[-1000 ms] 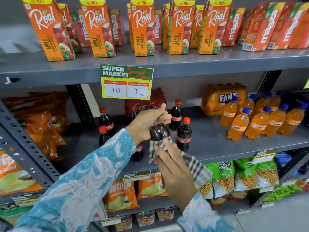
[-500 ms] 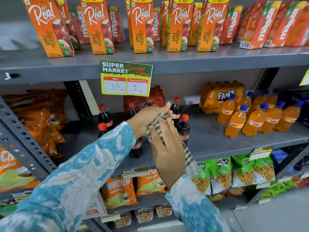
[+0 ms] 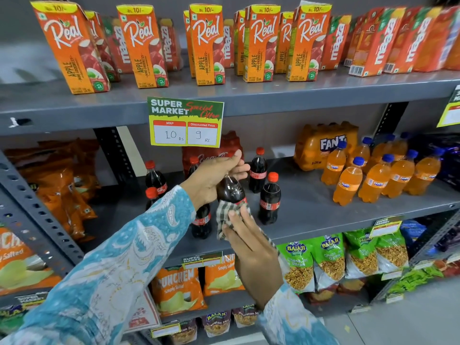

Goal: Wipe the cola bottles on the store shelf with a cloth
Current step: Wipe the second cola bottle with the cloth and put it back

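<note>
- Cola bottle in work: lifted clear of the middle shelf, held in the air in front of the other cola bottles, leaning slightly.
- Left hand closed around its neck and cap end; the cap itself is hidden under the fingers.
- Right hand grips the checked cloth, wrapped against the lower body of the bottle, about at the red label. Thumb presses the cloth on.
- Step in hand, by my reading: wiping the lower half of this one bottle. The shoulder above the cloth is bare and shows glare; cannot tell if it is clean.
- Five more cola bottles stand on the shelf: two at left, one partly hidden behind the left wrist, two at right, one of those further back. A shrink-wrapped cola pack sits behind the price card.
- Next move likely calls for turning the bottle with the left hand while the cloth hand runs round and under the base, then setting it upright in the gap on the shelf.
- Watch: the neighbours stand close; setting down carelessly could knock one over.
</note>
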Available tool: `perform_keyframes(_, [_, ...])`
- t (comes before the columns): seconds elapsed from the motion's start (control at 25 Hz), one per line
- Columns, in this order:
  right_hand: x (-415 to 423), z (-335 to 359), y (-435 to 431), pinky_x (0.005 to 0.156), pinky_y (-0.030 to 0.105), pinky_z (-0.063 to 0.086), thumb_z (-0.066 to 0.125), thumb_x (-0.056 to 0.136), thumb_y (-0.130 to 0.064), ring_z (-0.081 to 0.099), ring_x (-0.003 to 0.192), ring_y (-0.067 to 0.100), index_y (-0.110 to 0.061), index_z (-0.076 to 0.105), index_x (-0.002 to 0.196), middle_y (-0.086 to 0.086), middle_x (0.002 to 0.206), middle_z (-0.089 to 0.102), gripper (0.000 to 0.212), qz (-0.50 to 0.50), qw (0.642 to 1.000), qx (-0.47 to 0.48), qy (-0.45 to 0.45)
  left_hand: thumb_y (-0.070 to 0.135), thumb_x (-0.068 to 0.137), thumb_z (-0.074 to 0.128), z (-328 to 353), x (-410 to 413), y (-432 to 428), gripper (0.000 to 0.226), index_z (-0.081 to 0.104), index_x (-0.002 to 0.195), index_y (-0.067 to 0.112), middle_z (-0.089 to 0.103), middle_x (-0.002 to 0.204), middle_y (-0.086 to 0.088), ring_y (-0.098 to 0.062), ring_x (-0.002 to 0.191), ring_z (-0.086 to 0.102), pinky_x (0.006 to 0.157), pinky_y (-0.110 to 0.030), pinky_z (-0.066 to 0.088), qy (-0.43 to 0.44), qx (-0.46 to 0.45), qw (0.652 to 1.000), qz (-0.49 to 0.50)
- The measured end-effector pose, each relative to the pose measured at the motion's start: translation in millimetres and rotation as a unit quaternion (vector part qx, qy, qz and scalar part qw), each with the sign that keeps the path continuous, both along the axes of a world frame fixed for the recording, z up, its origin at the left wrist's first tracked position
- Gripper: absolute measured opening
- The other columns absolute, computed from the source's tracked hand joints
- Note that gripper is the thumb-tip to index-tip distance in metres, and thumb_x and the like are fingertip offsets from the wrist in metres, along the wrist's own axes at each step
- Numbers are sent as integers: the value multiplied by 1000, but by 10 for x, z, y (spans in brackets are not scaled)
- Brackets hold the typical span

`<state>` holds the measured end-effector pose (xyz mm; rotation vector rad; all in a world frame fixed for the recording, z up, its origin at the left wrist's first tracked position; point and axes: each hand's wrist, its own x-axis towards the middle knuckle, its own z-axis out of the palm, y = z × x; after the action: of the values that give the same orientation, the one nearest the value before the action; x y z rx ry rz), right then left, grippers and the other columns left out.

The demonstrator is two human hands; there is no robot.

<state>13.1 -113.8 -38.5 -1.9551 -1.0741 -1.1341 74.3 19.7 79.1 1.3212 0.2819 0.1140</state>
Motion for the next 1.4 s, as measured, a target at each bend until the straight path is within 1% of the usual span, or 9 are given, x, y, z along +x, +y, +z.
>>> perform_keyframes(0.12, [170, 346, 215, 101, 51, 46, 62, 83, 11, 51, 124, 40, -1, 66, 115, 19, 127, 60, 35, -30, 999, 39, -13, 34, 80, 66, -28, -36, 41, 22, 63, 73, 14, 73, 77, -4, -18, 82, 68, 81, -30, 55, -4, -41, 996, -81])
perform_keyframes(0.2, [261, 399, 314, 103, 56, 41, 66, 82, 4, 47, 127, 41, -6, 63, 119, 19, 129, 58, 38, -63, 998, 21, -4, 37, 76, 69, 6, -40, 32, 24, 61, 72, 15, 69, 74, -2, -19, 84, 63, 86, -35, 51, 8, -68, 991, -116])
perform_keyframes(0.36, [238, 164, 284, 103, 58, 39, 56, 85, 3, 40, 131, 42, -4, 61, 122, 19, 134, 55, 38, -73, 997, -14, 22, 33, 81, 64, -5, -41, -17, 25, 59, 68, 12, 69, 64, -4, -18, 69, 63, 65, -30, 56, 50, -51, 995, -72])
perform_keyframes(0.6, [181, 79, 157, 105, 57, 38, 18, 103, -4, 44, 129, 41, -2, 65, 118, 17, 130, 58, 49, -57, 997, -38, 27, 33, 83, 62, -116, -29, -34, 25, 58, 70, 12, 68, 59, -2, -18, 76, 67, 69, -28, 56, 51, -71, 995, -42])
perform_keyframes(0.88, [33, -174, -68, 107, 53, 36, 16, 104, -1, 41, 132, 36, 1, 70, 107, 15, 127, 61, 53, -22, 996, -90, -18, 32, 82, 62, -17, -16, -4, 27, 59, 68, 10, 66, 59, -2, -14, 63, 69, 69, -27, 55, 43, -64, 997, -9])
perform_keyframes(1.04, [142, 264, 83, 104, 51, 44, 45, 93, 8, 48, 127, 39, 1, 66, 114, 18, 126, 60, 31, -7, 999, 30, -30, 31, 79, 66, -47, -26, 30, 22, 63, 72, 11, 69, 74, -6, -19, 77, 67, 81, -35, 54, 0, -59, 998, -38])
perform_keyframes(1.12, [272, 493, 214, 100, 56, 44, 53, 91, 1, 48, 126, 41, -5, 66, 117, 16, 126, 61, 29, -43, 998, 28, -30, 35, 78, 67, -45, -75, 21, 22, 65, 74, 14, 69, 79, -3, -18, 81, 65, 86, -35, 51, -33, -78, 991, -104])
perform_keyframes(1.28, [206, 205, 153, 105, 60, 36, 35, 101, -4, 43, 131, 39, -8, 66, 118, 10, 131, 59, 35, -62, 996, -57, -40, 32, 88, 53, -7, -136, -20, 27, 59, 73, 11, 70, 65, -2, -18, 75, 70, 93, -41, 49, -66, -87, 992, -69])
perform_keyframes(1.4, [134, -48, 9, 106, 59, 35, 35, 103, -4, 40, 132, 38, -3, 71, 106, 11, 128, 62, 36, -46, 994, -75, -63, 31, 92, 47, -3, -142, -54, 31, 56, 71, 10, 68, 57, 0, -16, 68, 71, 94, -45, 47, -66, -53, 995, -44])
